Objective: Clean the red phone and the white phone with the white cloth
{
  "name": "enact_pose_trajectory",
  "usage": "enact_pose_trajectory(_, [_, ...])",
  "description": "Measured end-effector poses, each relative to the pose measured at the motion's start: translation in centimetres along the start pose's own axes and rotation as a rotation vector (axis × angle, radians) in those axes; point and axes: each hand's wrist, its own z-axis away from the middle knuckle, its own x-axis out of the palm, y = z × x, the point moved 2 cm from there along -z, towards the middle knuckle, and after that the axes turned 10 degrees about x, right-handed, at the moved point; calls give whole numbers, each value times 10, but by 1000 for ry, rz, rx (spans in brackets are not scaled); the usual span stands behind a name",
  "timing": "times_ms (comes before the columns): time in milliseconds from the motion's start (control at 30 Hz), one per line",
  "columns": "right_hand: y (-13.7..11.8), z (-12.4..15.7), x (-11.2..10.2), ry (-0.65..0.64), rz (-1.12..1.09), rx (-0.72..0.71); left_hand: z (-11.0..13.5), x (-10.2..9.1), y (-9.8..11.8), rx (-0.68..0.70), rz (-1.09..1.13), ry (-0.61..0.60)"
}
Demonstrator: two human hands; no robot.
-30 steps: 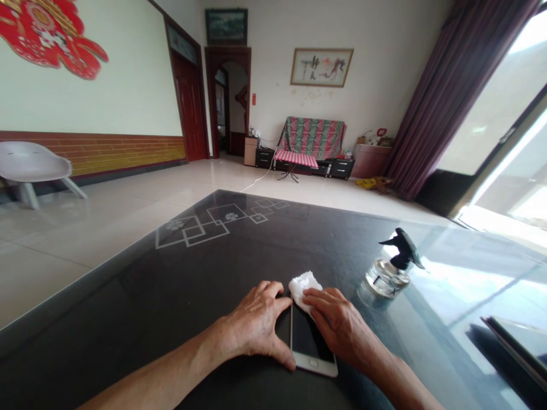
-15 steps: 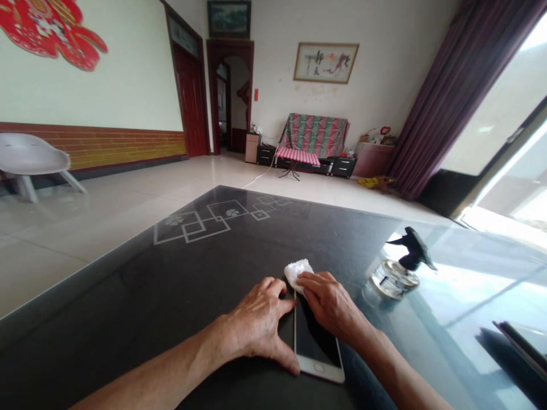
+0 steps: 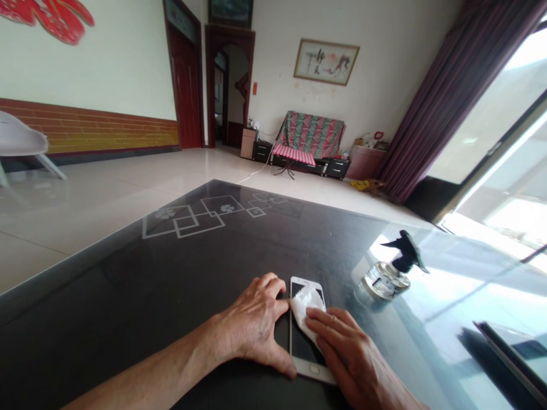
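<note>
A white smartphone [image 3: 301, 345] lies face up on the dark glass table [image 3: 192, 267]. My left hand [image 3: 252, 324] rests flat beside its left edge, thumb against the lower corner and fingers along the side, steadying it. My right hand [image 3: 348, 353] presses a folded white tissue [image 3: 306, 302] onto the screen with its fingers laid flat over the tissue's near end. The tissue covers the upper half of the screen.
A small clear spray bottle [image 3: 391, 273] with a black trigger head stands to the right of the phone. A dark flat device [image 3: 508, 353] lies at the right edge. The table's far left edge borders tiled floor with a white chair [image 3: 19, 142].
My right hand has pulled the tissue back toward me down the screen, uncovering the phone's top end. The left hand has stayed put. The camera has tilted slightly.
</note>
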Motion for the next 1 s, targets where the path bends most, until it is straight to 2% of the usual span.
enact_pose_trajectory(100, [8,1,4,0,2,-13,-2,-1,0,25,-2,-1])
enact_pose_trajectory(300, [24,-26,8,40,-30,-43,-4,-5,3,19,-5,-39])
enact_pose_trajectory(500, [33,-44,11,102,-66,-20,0,-1,4,1,15,-23])
enact_pose_trajectory(767, [56,-51,12,171,-74,-7,-15,3,-3,6,27,-6])
enact_pose_trajectory(1000, [55,-53,12,211,-76,-26,-15,6,-8,58,58,-8])
